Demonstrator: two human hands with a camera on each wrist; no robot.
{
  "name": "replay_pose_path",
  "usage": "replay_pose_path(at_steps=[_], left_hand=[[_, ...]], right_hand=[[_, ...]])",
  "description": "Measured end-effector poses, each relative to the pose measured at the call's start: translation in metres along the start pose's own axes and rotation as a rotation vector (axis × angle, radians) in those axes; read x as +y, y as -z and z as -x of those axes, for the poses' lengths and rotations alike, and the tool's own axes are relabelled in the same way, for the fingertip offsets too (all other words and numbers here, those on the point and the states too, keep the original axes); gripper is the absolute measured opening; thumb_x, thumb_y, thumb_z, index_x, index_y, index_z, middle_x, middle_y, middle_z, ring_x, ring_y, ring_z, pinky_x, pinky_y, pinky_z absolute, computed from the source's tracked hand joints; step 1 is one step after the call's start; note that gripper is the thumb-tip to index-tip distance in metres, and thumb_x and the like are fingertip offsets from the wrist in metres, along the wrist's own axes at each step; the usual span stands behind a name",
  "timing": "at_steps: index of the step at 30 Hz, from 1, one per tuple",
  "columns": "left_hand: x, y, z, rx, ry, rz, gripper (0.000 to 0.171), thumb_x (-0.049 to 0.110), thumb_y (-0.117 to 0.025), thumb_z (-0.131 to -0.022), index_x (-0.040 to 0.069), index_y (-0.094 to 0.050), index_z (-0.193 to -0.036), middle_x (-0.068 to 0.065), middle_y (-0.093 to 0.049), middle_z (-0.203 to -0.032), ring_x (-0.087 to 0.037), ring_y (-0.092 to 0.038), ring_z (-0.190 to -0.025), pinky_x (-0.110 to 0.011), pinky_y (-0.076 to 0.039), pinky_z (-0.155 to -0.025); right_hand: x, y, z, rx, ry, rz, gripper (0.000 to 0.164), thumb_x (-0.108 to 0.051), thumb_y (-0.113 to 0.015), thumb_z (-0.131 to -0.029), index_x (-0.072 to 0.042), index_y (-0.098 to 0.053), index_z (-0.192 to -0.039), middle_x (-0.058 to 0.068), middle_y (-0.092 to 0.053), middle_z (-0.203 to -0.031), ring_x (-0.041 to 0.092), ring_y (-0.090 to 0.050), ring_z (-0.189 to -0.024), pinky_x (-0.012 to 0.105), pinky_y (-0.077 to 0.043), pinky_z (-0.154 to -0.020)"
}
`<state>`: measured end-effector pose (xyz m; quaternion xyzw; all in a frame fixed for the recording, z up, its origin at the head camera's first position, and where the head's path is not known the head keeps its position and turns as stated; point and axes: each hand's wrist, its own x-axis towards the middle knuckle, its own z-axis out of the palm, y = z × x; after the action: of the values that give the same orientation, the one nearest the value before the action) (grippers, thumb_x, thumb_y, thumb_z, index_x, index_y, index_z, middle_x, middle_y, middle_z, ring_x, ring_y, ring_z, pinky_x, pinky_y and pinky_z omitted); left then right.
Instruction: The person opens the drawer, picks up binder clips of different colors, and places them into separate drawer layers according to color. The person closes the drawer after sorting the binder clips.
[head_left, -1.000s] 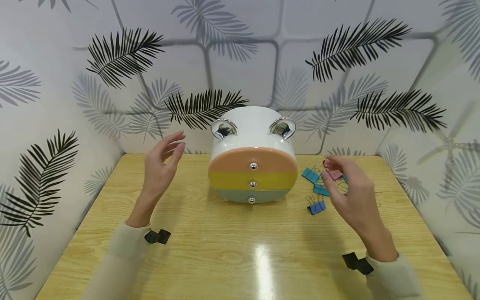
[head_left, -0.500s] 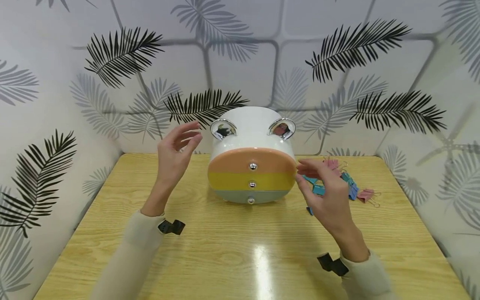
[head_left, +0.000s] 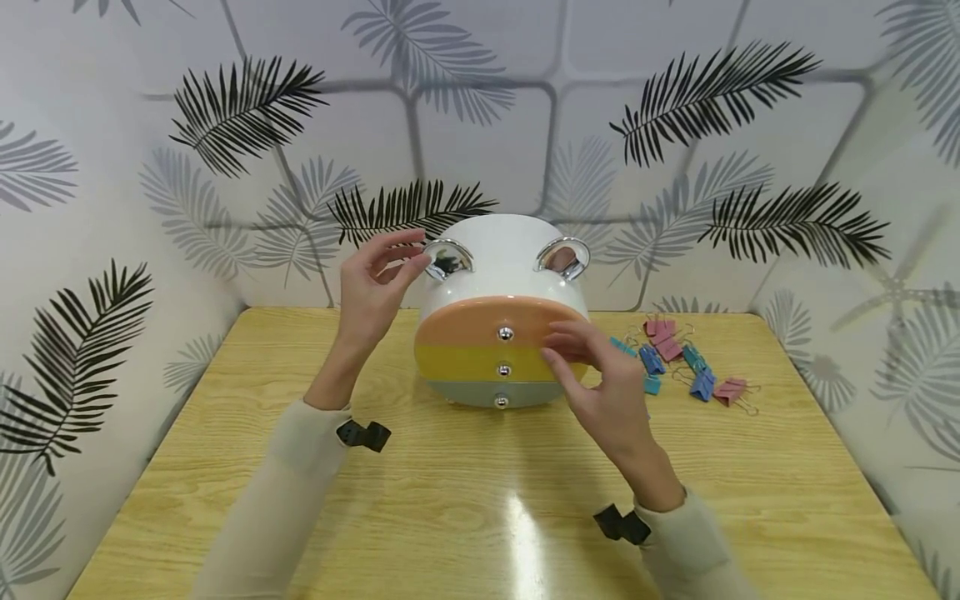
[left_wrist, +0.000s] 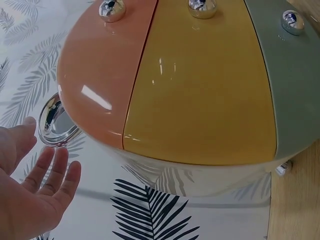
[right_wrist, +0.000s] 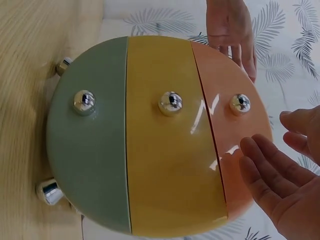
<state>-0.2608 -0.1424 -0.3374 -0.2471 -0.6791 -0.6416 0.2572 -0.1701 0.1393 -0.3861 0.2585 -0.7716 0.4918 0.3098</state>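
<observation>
A white oval drawer box (head_left: 504, 271) has orange (head_left: 461, 323), yellow (head_left: 457, 362) and grey-green (head_left: 468, 392) drawer fronts, each with a round silver knob. Two silver ring-shaped ears stick up from its top. My left hand (head_left: 371, 296) is beside the left ear (head_left: 448, 259), fingertips right at its rim, thumb and fingers apart. In the left wrist view, that hand (left_wrist: 37, 195) curves loosely with nothing in it. My right hand (head_left: 609, 387) hovers before the right side of the drawer fronts, near the top knob (head_left: 506, 333). Its fingers (right_wrist: 272, 172) are slightly bent and hold nothing.
Several pink, blue and teal binder clips (head_left: 666, 343) lie on the wooden table (head_left: 435, 492) to the right of the box. Behind stands a wall (head_left: 480, 142) with a leaf pattern. The box rests on small silver feet (right_wrist: 50, 191).
Both hands have moved inward to the box: the left rightward and up to the left ear, the right leftward from over the clips to the drawer fronts. The box has stayed put.
</observation>
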Motion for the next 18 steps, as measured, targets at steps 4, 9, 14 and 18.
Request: replay_pose_path(at_steps=[4,9,14,18], left_hand=[[0.0,-0.005,-0.003,-0.003,-0.005,0.002,0.029,-0.006,-0.073,-0.092,-0.008,-0.069,-0.121,-0.023,-0.066,-0.119,-0.02,-0.067,-0.1,-0.026,-0.061,-0.084],[-0.003,-0.011,-0.007,0.005,-0.003,0.002,0.027,-0.009,-0.073,-0.09,-0.011,-0.07,-0.116,-0.024,-0.066,-0.116,-0.018,-0.067,-0.097,-0.023,-0.061,-0.082],[-0.003,-0.015,-0.009,0.015,-0.019,-0.009,0.019,-0.006,-0.075,-0.09,-0.009,-0.074,-0.109,-0.018,-0.069,-0.108,-0.017,-0.069,-0.094,-0.023,-0.062,-0.081],[0.011,-0.019,-0.009,0.027,-0.031,-0.013,0.015,-0.008,-0.073,-0.09,-0.014,-0.072,-0.105,-0.022,-0.068,-0.101,-0.015,-0.068,-0.09,-0.02,-0.061,-0.078]], right_hand=[[0.0,-0.01,0.0,0.002,0.0,-0.022,0.025,0.001,-0.077,-0.091,-0.003,-0.071,-0.115,0.008,-0.076,-0.105,0.021,-0.075,-0.091,0.022,-0.062,-0.079],[0.0,-0.021,-0.001,0.003,-0.001,-0.07,0.025,0.001,-0.077,-0.091,-0.004,-0.071,-0.114,0.009,-0.076,-0.106,0.023,-0.076,-0.091,0.026,-0.063,-0.078],[0.001,-0.029,-0.003,-0.014,-0.04,-0.117,0.022,-0.003,-0.075,-0.094,-0.005,-0.071,-0.115,0.007,-0.076,-0.108,0.021,-0.075,-0.093,0.028,-0.064,-0.078],[0.003,-0.034,-0.003,-0.02,-0.055,-0.123,0.022,-0.005,-0.075,-0.094,-0.006,-0.072,-0.116,0.006,-0.076,-0.108,0.02,-0.075,-0.093,0.029,-0.064,-0.076]])
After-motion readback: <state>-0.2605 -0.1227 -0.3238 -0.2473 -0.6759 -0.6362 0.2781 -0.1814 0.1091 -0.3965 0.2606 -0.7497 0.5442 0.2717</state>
